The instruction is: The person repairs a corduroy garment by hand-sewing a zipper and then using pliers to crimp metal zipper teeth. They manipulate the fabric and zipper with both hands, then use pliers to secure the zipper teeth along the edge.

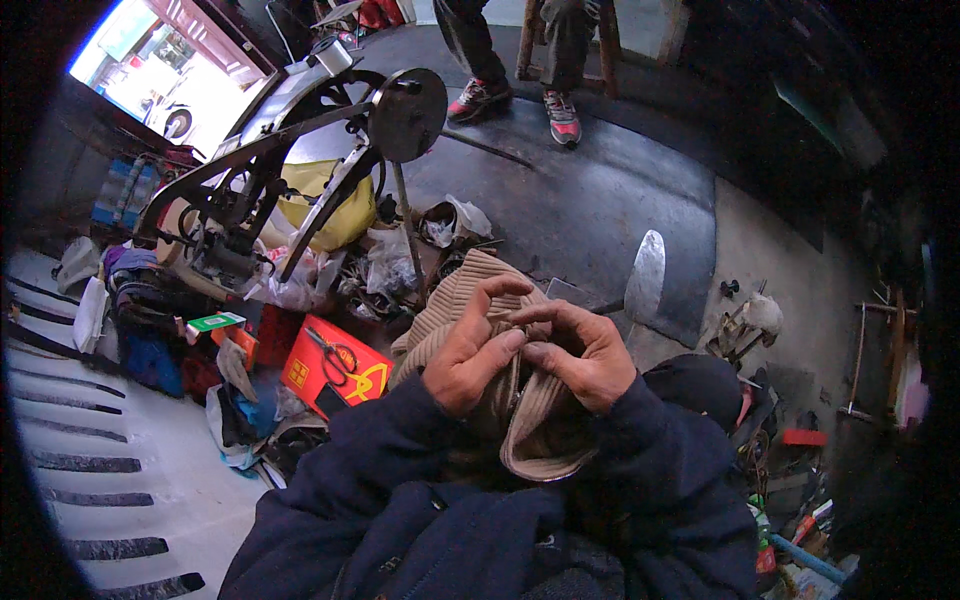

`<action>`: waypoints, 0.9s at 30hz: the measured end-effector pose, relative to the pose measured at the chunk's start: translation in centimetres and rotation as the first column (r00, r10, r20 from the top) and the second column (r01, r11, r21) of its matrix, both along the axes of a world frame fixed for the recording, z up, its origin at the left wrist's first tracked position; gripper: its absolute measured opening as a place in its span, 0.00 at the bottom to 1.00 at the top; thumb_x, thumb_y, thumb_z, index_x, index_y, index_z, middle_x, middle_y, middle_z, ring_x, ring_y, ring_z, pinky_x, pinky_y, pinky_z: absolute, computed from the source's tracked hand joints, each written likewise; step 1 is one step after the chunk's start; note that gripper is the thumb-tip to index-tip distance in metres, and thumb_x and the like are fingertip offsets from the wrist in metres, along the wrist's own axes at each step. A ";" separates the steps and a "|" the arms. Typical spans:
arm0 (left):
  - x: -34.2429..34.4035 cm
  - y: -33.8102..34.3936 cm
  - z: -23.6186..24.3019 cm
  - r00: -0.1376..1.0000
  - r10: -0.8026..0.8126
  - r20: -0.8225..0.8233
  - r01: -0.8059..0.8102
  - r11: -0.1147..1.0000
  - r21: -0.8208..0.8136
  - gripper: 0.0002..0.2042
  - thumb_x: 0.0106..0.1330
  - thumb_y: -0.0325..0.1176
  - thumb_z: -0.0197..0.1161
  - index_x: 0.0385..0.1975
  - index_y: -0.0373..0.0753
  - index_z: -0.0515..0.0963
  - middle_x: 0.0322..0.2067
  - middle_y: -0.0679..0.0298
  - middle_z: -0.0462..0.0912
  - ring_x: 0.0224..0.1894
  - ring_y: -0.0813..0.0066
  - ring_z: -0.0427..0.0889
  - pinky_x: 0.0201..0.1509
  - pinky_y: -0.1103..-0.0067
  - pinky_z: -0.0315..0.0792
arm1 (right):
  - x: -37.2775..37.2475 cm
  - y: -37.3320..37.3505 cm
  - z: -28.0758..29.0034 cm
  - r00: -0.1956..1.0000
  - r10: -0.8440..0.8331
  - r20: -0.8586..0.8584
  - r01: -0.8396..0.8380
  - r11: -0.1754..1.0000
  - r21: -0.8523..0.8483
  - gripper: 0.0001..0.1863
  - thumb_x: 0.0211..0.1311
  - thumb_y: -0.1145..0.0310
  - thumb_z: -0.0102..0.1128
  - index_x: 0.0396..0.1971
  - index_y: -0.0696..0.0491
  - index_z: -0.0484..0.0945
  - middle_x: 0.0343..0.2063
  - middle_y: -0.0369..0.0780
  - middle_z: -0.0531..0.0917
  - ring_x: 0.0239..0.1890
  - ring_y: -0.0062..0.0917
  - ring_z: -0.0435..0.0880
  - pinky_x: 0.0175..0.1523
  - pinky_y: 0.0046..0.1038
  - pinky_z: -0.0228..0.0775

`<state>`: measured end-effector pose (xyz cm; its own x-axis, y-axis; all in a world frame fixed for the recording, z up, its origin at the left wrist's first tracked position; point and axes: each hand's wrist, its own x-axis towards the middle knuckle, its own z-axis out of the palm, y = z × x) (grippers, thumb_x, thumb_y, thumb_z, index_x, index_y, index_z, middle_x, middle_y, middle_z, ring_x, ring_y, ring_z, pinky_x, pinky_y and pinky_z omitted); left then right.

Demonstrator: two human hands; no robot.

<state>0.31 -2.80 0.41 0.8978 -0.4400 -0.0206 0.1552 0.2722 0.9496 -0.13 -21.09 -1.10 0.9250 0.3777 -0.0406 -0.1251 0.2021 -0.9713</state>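
Note:
My left hand [470,355] and my right hand [585,360] meet over a piece of tan ribbed cloth [545,445], thumbs and fingers closed together at its middle. What is pinched between the fingertips is too small and hidden to make out. My left index finger arches above the pinch. The cloth lies across my lap, with a thin zipper-like edge running down below my thumbs.
A black iron machine [405,115] stands at upper left above bags [325,210]. A red box [300,370] with scissors [330,355] lies beside my left arm. Another person's legs [560,60] are at the top. A metal plate [645,280] stands at right.

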 end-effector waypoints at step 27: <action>-4.5 1.6 3.1 0.966 0.096 -0.239 -0.100 0.995 -0.005 0.14 0.66 0.24 0.50 0.51 0.38 0.65 0.40 0.63 0.77 0.41 0.81 0.76 0.45 0.83 0.70 | -1.4 -0.8 2.1 0.983 0.182 -0.031 -0.177 0.978 0.113 0.17 0.60 0.74 0.66 0.49 0.61 0.77 0.40 0.37 0.83 0.43 0.19 0.82 0.50 0.23 0.73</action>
